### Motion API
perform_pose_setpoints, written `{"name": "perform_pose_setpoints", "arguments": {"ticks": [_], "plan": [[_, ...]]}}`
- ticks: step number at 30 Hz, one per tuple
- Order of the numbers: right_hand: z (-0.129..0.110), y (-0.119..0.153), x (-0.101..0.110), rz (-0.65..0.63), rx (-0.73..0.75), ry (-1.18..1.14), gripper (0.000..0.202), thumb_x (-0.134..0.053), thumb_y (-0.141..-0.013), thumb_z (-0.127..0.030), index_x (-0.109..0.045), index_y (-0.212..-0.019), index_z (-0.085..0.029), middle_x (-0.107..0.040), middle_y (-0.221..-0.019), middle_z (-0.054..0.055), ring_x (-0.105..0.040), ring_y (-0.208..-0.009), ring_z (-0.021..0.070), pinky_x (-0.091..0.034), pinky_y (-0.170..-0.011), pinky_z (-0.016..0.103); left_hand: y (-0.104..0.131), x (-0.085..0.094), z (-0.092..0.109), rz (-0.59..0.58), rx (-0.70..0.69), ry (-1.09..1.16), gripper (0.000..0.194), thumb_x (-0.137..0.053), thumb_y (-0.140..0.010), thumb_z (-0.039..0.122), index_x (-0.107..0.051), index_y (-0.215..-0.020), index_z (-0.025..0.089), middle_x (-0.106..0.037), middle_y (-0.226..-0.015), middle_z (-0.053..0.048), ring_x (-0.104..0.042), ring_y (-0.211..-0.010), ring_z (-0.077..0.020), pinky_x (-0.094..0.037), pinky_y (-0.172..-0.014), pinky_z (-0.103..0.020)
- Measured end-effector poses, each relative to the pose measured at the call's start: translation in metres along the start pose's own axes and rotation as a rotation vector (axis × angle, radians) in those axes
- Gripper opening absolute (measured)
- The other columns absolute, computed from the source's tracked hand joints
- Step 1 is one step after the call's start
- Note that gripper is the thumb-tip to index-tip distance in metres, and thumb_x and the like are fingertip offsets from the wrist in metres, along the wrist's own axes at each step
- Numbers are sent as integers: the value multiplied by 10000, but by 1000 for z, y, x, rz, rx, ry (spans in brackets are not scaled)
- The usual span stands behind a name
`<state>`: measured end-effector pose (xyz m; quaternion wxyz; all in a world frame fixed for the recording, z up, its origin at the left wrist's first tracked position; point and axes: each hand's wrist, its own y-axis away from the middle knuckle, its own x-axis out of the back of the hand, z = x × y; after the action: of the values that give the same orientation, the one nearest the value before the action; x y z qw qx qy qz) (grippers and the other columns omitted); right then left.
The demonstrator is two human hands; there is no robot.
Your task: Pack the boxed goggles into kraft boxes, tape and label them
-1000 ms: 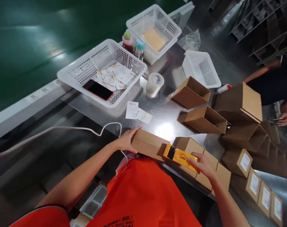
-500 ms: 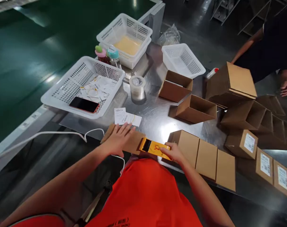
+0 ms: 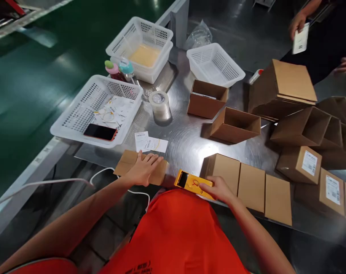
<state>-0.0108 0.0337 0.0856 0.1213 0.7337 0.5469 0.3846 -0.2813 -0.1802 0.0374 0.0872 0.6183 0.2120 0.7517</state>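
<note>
My left hand (image 3: pixel 145 169) lies on top of a small closed cardboard box (image 3: pixel 127 161) at the table's near edge, its fingers stretched over the upper face. My right hand (image 3: pixel 220 189) is closed around a yellow tape dispenser (image 3: pixel 196 184), whose dark end points toward the box with a small gap between them. Just beyond the box are white printed cards (image 3: pixel 151 143), overlapping each other. To the right of the dispenser stand several closed cardboard boxes (image 3: pixel 251 186) in a row.
Two open boxes (image 3: pixel 205 104) stand mid-table beside a stack of clear tape rolls (image 3: pixel 160 107). A white basket (image 3: pixel 72 133) holds a phone (image 3: pixel 100 131) and cards. More baskets (image 3: pixel 215 66), bottles (image 3: pixel 126 67) and labelled boxes (image 3: pixel 309 162) surround them. A co-worker's hand (image 3: pixel 297 23) holds a white item.
My right hand and the tape dispenser have drawn off the box's right end, leaving a gap. My left hand stays on the box. A co-worker's hand with a white item has come into view.
</note>
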Motion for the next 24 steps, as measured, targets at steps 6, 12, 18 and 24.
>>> {"name": "perform_pose_setpoints", "arguments": {"ticks": [6, 12, 18, 24], "plan": [[-7, 17, 16, -18, -27, -22, 461, -586, -740, -631, -500, -615, -196, -424, -554, -53, -402, -512, 99, -250, -449, 223, 0, 4, 2, -17, 4, -7, 1089, -693, -527, 202, -222, -1508, 161, -373, -1511, -211, -295, -1379, -397, 2, -1105, -734], [2, 48, 36, 97, -145, 179, 427, -569, -774, -595, -506, -582, -219, -439, -453, -41, -442, -440, 127, -248, -441, 248, 3, 3, 2, 18, -13, 27, 1098, -684, -518, 177, -216, -1511, 180, -385, -1500, -226, -320, -1371, -403, 12, -1091, -744], [-35, 7, -5, 118, -178, 684, 446, -525, -853, -557, -721, -825, -158, -734, -861, 175, -690, -816, 285, -435, -632, 303, 5, -6, 2, 49, -16, 2, 1114, -680, -523, 188, -186, -1519, 133, -349, -1521, -249, -254, -1412, -426, 46, -1078, -758], [-56, -49, -51, 5, -211, 692, 508, -519, -860, -543, -722, -1074, -130, -729, -1067, 196, -705, -967, 303, -514, -724, 315, 5, -6, 3, 86, -38, 5, 1087, -716, -533, 273, -236, -1497, 125, -377, -1495, -259, -283, -1394, -426, 40, -1097, -737]]}}
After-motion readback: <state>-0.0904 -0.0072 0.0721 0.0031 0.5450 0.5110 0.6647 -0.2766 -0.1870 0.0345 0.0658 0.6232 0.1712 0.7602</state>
